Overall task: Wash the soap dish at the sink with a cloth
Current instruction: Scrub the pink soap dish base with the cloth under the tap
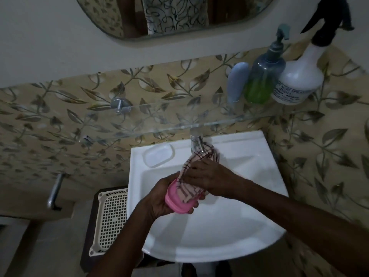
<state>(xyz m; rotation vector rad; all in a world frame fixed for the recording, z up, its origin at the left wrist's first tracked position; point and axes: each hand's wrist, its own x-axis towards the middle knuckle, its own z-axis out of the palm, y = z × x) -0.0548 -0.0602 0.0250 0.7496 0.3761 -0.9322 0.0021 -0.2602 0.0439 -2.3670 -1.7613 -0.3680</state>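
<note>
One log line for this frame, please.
step: wiping | left hand: holds pink soap dish | right hand: presses checked cloth into dish | over sink

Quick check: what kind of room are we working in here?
Most likely a home bathroom: a white wall-hung washbasin with a tap, a mirror above it, and a glass shelf holding a soap dispenser.

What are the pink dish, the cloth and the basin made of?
Soap dish: looks like moulded plastic, pink, smooth, slight sheen. Cloth: woven fabric, pink-and-white with dark check lines, folds softly. Sink: probably glazed ceramic, white, glossy highlights; plastic can't be excluded.
</note>
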